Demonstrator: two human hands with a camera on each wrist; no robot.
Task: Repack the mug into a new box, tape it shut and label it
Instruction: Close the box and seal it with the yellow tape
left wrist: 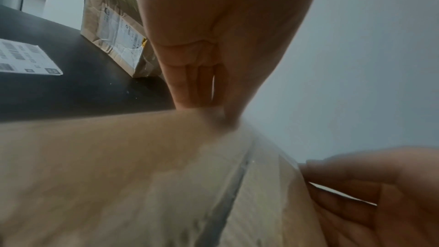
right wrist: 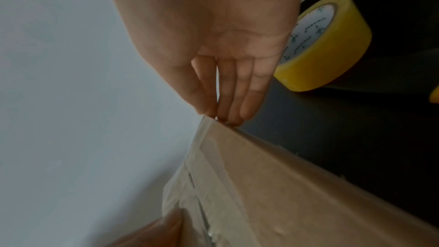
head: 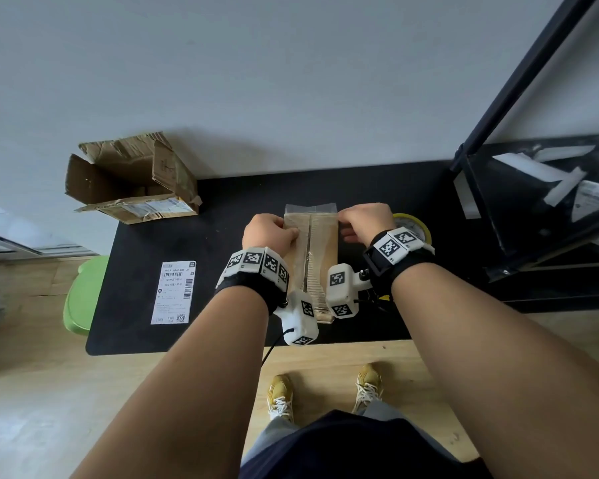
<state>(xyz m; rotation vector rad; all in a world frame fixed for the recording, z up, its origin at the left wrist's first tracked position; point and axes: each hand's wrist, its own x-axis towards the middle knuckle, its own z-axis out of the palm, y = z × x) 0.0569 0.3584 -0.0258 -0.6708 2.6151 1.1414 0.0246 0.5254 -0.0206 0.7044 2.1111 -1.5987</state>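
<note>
The new tan box (head: 322, 243) stands in the middle of the black table (head: 222, 202), and clear tape (head: 310, 210) runs along its top seam and overhangs the far edge. My left hand (head: 268, 231) rests on the far left corner, its straight fingertips (left wrist: 190, 97) pressing the box (left wrist: 106, 166). My right hand (head: 365, 219) is at the far right corner, where straight fingertips (right wrist: 247, 108) touch the tape's edge on the box (right wrist: 308, 194). The white shipping label (head: 173, 292) lies flat to the left. The mug is not visible.
A yellow tape roll (head: 412, 226) sits just right of the box, behind my right hand. The torn old box (head: 132, 178) lies open at the table's far left corner. A black metal frame (head: 533, 202) stands at the right and a green stool (head: 82, 295) at the left.
</note>
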